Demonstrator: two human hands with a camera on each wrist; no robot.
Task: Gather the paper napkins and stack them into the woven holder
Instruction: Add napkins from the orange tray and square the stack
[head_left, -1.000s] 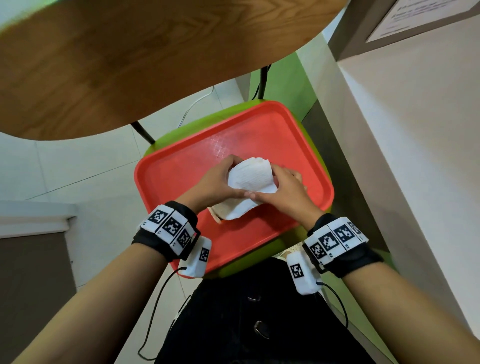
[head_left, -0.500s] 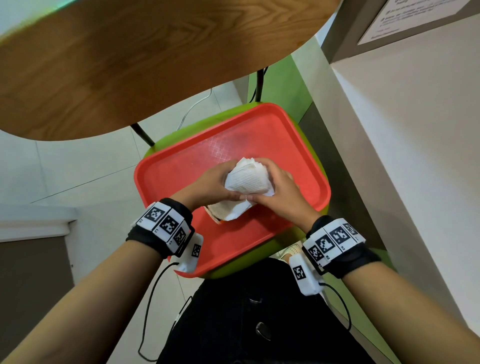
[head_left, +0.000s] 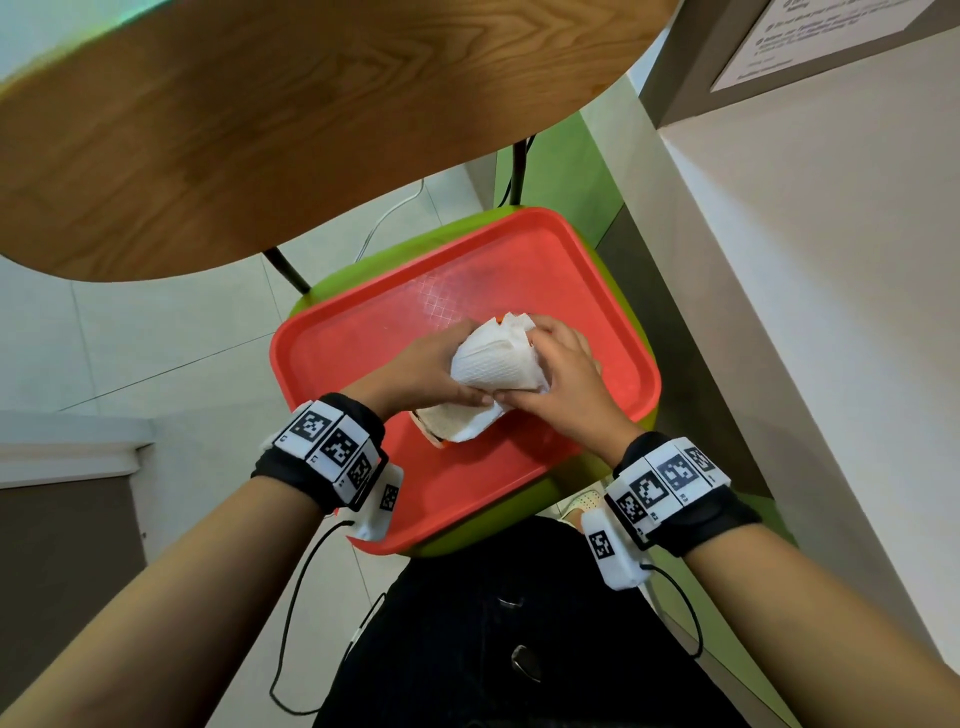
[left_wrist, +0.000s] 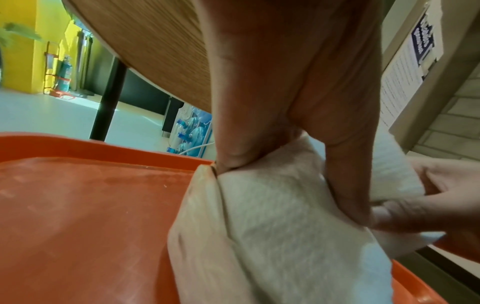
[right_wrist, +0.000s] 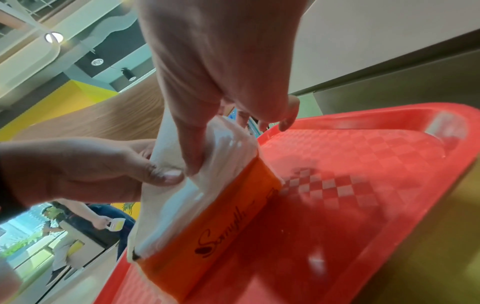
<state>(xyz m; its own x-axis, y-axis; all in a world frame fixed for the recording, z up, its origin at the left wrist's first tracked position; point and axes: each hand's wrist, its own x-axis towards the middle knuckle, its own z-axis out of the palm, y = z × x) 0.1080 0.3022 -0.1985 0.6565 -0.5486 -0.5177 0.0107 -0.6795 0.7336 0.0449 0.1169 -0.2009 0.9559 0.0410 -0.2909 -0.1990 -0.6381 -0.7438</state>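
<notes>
- Beneath the edge of a wooden table (head_left: 291, 119), a red tray (head_left: 363, 343) sits on a green chair seat (head_left: 498, 525), with a pale wall to the right.
- On the tray stands an orange holder (right_wrist: 223, 216) with dark script on its side; it looks smooth, not woven, from the right wrist view.
- Napkins (head_left: 493, 364), 1 thick white wad, sit partly in the holder's top, bulging above its rim.
- Left hand (head_left: 415, 369) grips the near side of the wad, thumb pressed into the paper and fingers curled round it.
- Right hand (head_left: 561, 379) clamps the far side, thumb and fingers curled over the top.
- Compared with 1 second ago, the wad has changed from a flatter sheet held up between the hands to a rounder bundle squeezed lower, and both hands have closed in over it.
- That suggests the stuffing step is under way: the stack is going in but not yet seated flush.
- Likely risk: the paper crumples or the holder tips under uneven pressure.
</notes>
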